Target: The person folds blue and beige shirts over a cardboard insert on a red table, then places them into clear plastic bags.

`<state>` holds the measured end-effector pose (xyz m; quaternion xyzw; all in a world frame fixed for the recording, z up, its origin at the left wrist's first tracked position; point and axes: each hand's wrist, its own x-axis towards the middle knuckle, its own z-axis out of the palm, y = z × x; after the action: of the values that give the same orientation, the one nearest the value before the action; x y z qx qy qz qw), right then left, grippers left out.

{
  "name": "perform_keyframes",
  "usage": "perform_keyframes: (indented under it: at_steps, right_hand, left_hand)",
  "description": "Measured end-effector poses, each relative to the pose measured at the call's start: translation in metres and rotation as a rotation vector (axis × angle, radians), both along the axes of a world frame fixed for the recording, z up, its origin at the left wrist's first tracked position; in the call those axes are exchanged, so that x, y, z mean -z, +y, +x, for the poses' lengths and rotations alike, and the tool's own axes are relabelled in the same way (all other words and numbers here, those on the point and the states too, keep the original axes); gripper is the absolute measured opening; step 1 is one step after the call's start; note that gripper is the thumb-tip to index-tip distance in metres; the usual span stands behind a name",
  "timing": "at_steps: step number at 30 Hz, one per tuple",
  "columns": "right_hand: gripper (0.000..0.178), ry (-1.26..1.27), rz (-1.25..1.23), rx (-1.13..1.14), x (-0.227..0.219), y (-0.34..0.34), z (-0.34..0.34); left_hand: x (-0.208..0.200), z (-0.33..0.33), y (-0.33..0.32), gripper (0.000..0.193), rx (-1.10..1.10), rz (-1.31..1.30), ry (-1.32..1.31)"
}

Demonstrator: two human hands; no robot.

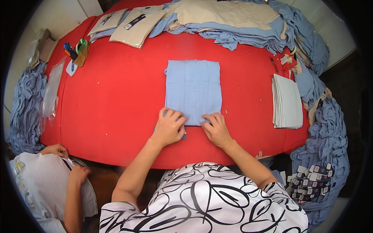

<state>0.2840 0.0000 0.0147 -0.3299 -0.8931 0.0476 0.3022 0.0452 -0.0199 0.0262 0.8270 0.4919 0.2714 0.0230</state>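
A light blue folded garment (193,89) lies flat in the middle of the red-covered table, its folds making a neat upright rectangle. At its near left corner my left hand (169,126) is closed, with curled fingers pinching the cloth edge. A small dark blue piece (183,136), perhaps a tag, shows partly from beneath that hand. My right hand (216,130) grips the near right corner, fingers bent and thumb tucked toward the edge. Both fingertips are partly hidden by the hands themselves.
White backing sheets (287,101) are stacked at right. Packed beige garments (136,27) and piled clothing (227,15) line the far edge. Clear plastic bags (52,91) and a pen holder (81,54) stand left. Tags (311,182) lie lower right. Another person's hands (79,173) work lower left.
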Motion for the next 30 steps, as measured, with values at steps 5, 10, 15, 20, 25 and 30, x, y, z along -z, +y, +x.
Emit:
perform_keyframes:
  at_steps: [5, 10, 15, 20, 25, 30]
  right_hand:
    - [0.014, 0.027, -0.029, 0.001, 0.001, -0.002, -0.002]
    - [0.016, 0.023, -0.045, 0.018, 0.005, -0.001, 0.003]
    - [0.018, 0.033, -0.051, 0.014, 0.007, 0.000, 0.003]
    - [0.027, 0.016, -0.111, -0.007, 0.005, 0.000, 0.003]
    - [0.035, -0.029, -0.157, -0.103, 0.003, 0.012, 0.016]
    - [0.038, -0.152, -0.094, -0.206, -0.012, 0.021, 0.019]
  left_hand:
    - [-0.003, -0.013, 0.076, 0.040, -0.495, -0.127, -0.533]
    - [-0.022, -0.011, 0.155, 0.048, -0.695, -0.484, -0.548]
    - [-0.019, -0.026, 0.180, 0.047, -0.616, -0.783, -0.598]
    - [0.007, -0.032, 0.155, 0.049, -0.659, -0.477, -0.583]
    - [-0.042, -0.017, 0.043, 0.047, -0.575, -0.744, 0.067]
    - [-0.030, -0.021, 0.023, 0.041, -0.601, -0.897, -0.469]
